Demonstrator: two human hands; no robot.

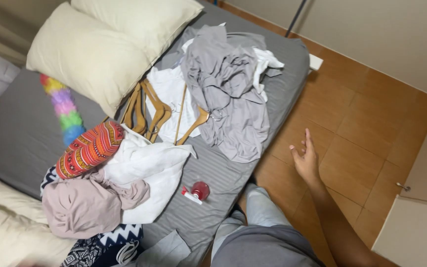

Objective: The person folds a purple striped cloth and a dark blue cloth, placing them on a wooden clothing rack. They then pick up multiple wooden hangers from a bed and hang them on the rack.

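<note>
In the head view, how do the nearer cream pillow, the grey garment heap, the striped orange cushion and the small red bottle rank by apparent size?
1. nearer cream pillow and grey garment heap: about alike, so not ranked
2. striped orange cushion
3. small red bottle

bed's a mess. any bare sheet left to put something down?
Free: the bed sheet left of the rainbow duster, below the pillows; a strip near the red spray bottle, under the grey clothes pile. Crowded: hangers and folded laundry. The right hand is empty over the floor.
</note>
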